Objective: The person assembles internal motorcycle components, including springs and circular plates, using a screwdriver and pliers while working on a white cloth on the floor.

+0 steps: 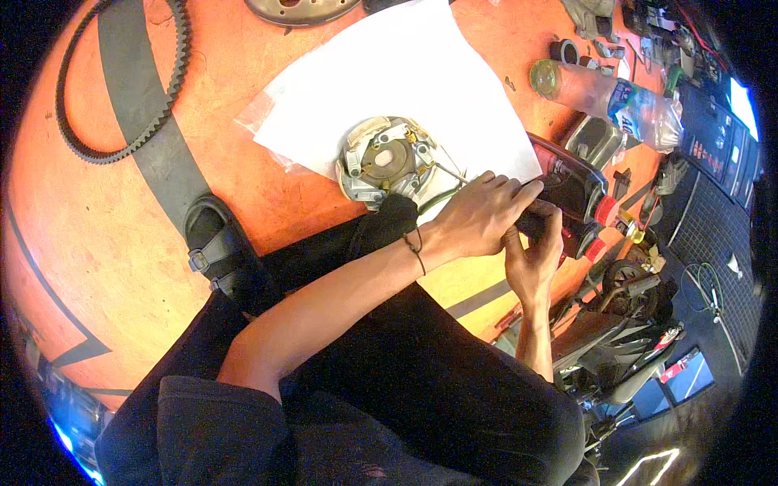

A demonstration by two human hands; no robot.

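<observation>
The round metal part (386, 159), silvery with a brown centre plate and pale curved blocks around its rim, shows its open face. The screwdriver (451, 173) slants away from its right side, dark handle mostly hidden.

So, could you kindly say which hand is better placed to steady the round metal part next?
Probably the left hand: it is nearer the round metal part, while the right hand sits farther off, closer to the red-capped bottles.

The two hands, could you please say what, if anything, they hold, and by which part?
The left hand and right hand appear to hold a slender tool by the end away from the round assembly; the exact hold is hidden.
</observation>
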